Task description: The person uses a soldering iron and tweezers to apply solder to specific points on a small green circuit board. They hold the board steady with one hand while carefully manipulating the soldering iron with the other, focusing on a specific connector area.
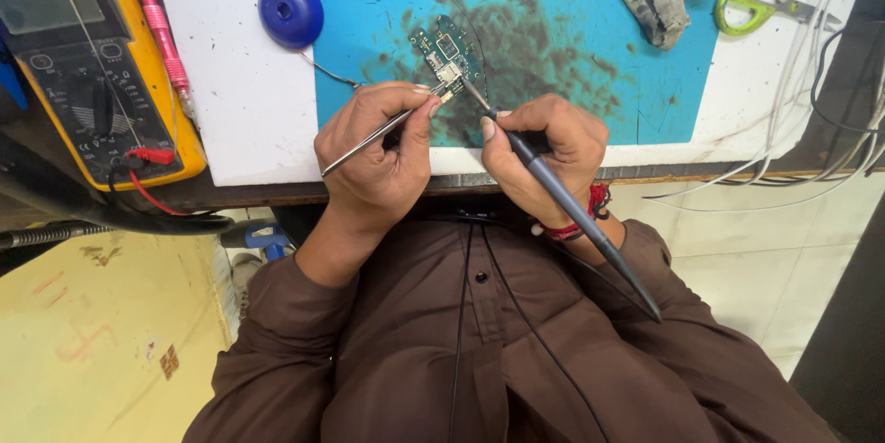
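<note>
Hands over circuit board (444,53): left hand (380,153) clamps tweezers (378,134); right hand (546,153) grips soldering iron (562,199), tips touching board's near edge.

A small green circuit board (446,56) with tiny silver and black parts lies flat on a blue mat on the tabletop - the mat is smudged dark around it. Thin shiny metal tweezers (378,136) slant up to the board's near edge, and their tips pinch a tiny pale part right there. A long dark grey soldering iron (562,199) also leans in - its thin tip touches the same spot.
</note>
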